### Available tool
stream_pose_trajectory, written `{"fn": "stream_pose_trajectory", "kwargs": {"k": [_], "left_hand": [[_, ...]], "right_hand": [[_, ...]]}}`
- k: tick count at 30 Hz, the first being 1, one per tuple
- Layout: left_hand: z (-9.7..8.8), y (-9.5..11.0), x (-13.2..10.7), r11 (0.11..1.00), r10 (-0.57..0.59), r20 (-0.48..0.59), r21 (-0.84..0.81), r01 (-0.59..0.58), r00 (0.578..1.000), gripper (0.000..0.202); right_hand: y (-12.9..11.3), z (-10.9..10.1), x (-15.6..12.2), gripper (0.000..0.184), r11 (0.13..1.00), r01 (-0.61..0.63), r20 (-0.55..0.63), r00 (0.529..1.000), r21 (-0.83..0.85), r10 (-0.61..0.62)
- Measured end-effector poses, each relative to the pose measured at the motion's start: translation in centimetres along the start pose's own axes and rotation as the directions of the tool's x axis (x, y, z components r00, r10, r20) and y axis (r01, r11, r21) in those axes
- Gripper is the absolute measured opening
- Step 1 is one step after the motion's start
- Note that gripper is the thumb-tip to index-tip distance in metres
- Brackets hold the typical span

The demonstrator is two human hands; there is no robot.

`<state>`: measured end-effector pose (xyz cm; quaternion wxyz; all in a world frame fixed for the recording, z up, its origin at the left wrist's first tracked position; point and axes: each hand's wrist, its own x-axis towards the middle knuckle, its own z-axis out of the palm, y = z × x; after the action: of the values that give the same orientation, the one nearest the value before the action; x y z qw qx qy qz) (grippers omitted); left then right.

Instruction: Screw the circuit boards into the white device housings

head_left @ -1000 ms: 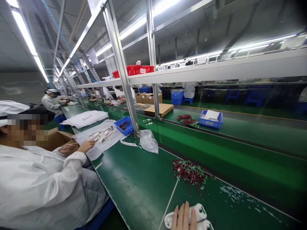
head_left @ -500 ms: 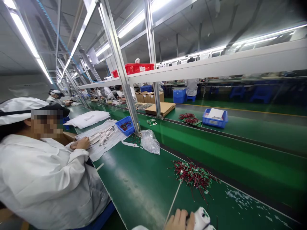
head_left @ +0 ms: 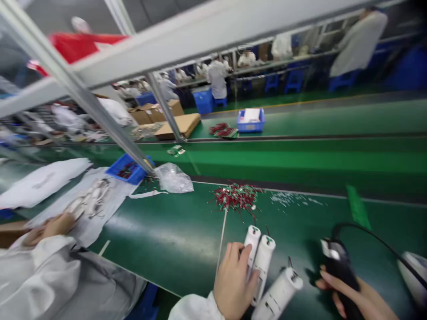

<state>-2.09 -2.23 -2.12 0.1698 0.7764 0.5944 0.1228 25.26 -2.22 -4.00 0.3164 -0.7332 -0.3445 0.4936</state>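
Observation:
My left hand (head_left: 234, 276) is wrapped around two upright white cylinders (head_left: 258, 262), whose ends carry green marks. A third white cylinder (head_left: 277, 294) lies beside them on the green belt (head_left: 173, 231), a little apart from my hand, with short wires at its end. My right hand (head_left: 353, 289) is closed on a black corded handheld tool (head_left: 340, 271), whose cord arcs away to the right. Its tip is not touching the cylinders. The lower part of the tool is hidden by my fingers.
A heap of red-wired green boards (head_left: 236, 198) and scattered small pale bits (head_left: 287, 199) lie ahead. A co-worker's hand (head_left: 50, 229) rests on a white sheet (head_left: 90, 200) at left, near a blue bin (head_left: 126, 169) and a plastic bag (head_left: 173, 178). Metal frame posts cross the view.
The view has tilted and swung right. My left hand now stands two cylinders upright, higher in view, and my right hand has entered holding the black tool.

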Motion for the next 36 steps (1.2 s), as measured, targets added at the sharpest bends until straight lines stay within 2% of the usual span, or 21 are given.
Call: {"fn": "stream_pose_trajectory", "kwargs": {"k": [1,3,7,9,11,15,18,25,29,32,34,36], "left_hand": [[-1.0,0.3,-0.3,0.999,0.045,0.026,-0.031,-0.044,0.999,0.027],[-2.1,0.8,-0.8,0.997,0.077,0.140,-0.036,-0.073,0.987,0.012],[-2.3,1.8,-1.3,0.993,-0.009,0.436,0.111,-0.044,0.900,0.022],[-2.1,2.6,-1.1,0.984,-0.022,0.506,0.166,-0.073,0.862,0.025],[-1.9,3.6,-0.6,0.976,-0.016,0.534,0.192,-0.103,0.846,0.026],[-1.6,5.6,0.7,0.967,-0.047,0.533,0.235,-0.095,0.845,0.027],[-1.2,6.3,1.4,0.964,-0.043,0.519,0.245,-0.101,0.854,0.026],[-1.5,6.2,2.1,0.956,-0.083,0.488,0.285,-0.069,0.869,0.029],[-1.8,5.6,1.9,0.958,-0.083,0.430,0.282,-0.046,0.899,0.028],[-2.0,5.1,1.8,0.969,-0.019,0.350,0.238,-0.069,0.937,0.029],[-2.1,5.0,1.9,0.973,0.086,0.265,0.184,-0.138,0.960,0.023],[-2.2,5.3,2.5,0.960,0.195,0.198,0.160,-0.228,0.960,0.026]], "right_hand": [[0.2,0.1,-0.8,0.043,0.998,-0.056,0.070,0.996,0.010,0.055],[-0.1,0.5,-1.8,0.047,0.994,-0.090,0.138,0.987,0.058,0.081],[-1.1,1.2,-1.8,0.053,0.980,-0.137,0.129,0.985,0.143,0.119],[-1.1,1.5,-1.8,0.053,0.974,-0.149,0.156,0.980,0.169,0.123],[-1.0,1.6,-1.8,0.052,0.972,-0.149,0.184,0.976,0.181,0.115],[-0.9,1.5,-1.8,0.049,0.969,-0.142,0.186,0.977,0.203,0.104],[-1.2,1.6,-1.7,0.049,0.966,-0.139,0.173,0.980,0.218,0.102],[-1.6,1.9,-1.6,0.048,0.962,-0.133,0.165,0.982,0.237,0.095],[-1.8,2.0,-1.4,0.048,0.960,-0.139,0.185,0.978,0.244,0.095],[-2.2,2.5,-1.1,0.047,0.959,-0.149,0.210,0.973,0.241,0.099],[-2.4,2.9,-1.0,0.047,0.959,-0.151,0.220,0.971,0.239,0.098],[-2.5,3.2,-0.8,0.045,0.961,-0.139,0.231,0.970,0.241,0.082]]}}
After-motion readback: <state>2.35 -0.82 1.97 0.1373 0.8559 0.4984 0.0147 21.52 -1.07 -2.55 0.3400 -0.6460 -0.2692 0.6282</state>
